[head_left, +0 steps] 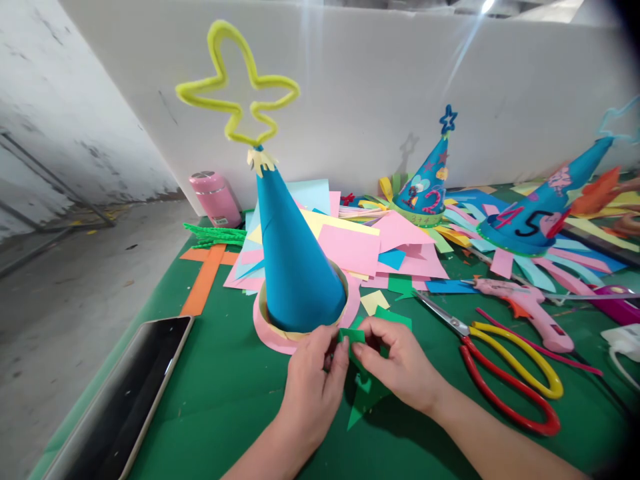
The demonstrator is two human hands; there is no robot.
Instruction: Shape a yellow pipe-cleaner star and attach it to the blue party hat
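Note:
Between the fingertips of my left hand (317, 373) and my right hand (400, 363) is a small piece of green paper (353, 337). Both hands are closed in a pinch on it. More green paper scraps (370, 403) lie below and behind my right hand. Just beyond my hands stands a blue paper cone hat (297, 267) with a pink brim (270, 338) and a beige inner band. A yellow pipe-cleaner star (255, 83) tops the cone above a cream fringed collar (261, 160).
Scissors with red and yellow handles (493, 360) and a pink glue gun (530, 310) lie right. A phone (117, 400) rests left, a pink bottle (216, 199) behind. Two decorated hats (425, 187) stand among paper strips. Another person's hand (629, 223) shows at the right edge.

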